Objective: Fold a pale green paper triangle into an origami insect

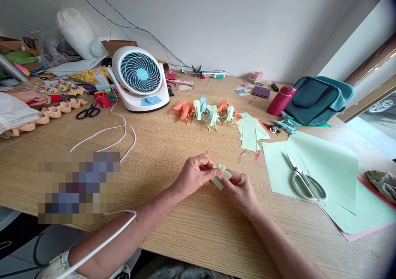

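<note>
Folded green paper sits pinched between both of my hands, just above the wooden table, directly in front of me. My left hand closes on it from one side, thumb and forefinger clamped at its upper corner; my right hand closes on it from the other, fingertips curled under its lower edge. Neither hand is open, and both grip the same small piece.

I judge this to be a mid-fold step: the sheet is already reduced to a narrow, layered shape, with a short flap standing up beyond my left fingertips and a longer strip running down towards my right palm. How many layers it holds I cannot tell; it is too small. The next move, as I read it, calls for a firm crease along the edge between the two thumbs, with the layers kept aligned so they do not slip apart.

Its colour is pale mint, matt, with crisp edges, thin enough to bend easily. Well beyond my fingers stands a row of finished paper figures in orange, blue and green, next to a stack of cut green sheets. Off past my right hand, scissors lie on a large green sheet.
</note>
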A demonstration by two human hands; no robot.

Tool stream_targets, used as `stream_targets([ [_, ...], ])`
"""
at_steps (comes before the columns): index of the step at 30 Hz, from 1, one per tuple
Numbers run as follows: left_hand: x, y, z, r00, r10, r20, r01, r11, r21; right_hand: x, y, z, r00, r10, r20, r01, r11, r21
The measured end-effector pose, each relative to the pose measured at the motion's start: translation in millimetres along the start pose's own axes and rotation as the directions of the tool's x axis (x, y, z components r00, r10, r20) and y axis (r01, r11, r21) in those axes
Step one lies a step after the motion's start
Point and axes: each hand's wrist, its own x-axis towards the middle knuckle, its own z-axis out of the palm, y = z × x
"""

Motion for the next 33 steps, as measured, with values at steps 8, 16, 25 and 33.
stream_targets([
  [8,-0.7,1.3,-0.8,0.996,0.082,-0.04,-0.078,0.993,0.092,-1.0,1.3,-1.8,1.0,0.0,0.007,-0.001,1.0,0.012],
  [16,-0.9,2.7,3.5,0.999,0.037,0.021,-0.04,0.989,0.145,-1.6,4.1,-0.4,0.999,-0.013,-0.045,0.008,0.992,-0.128],
  [25,0.5,3.5,1.5,0.997,0.064,0.039,-0.069,0.986,0.155,-2.8,10.5,-1.6,1.0,-0.021,0.003,0.021,0.985,-0.172],
  [33,0.6,3.4,0.8,0.998,0.041,0.038,-0.044,0.994,0.104,-3.1,8.2,0.6,1.0,0.01,0.024,-0.005,0.979,-0.205],
])
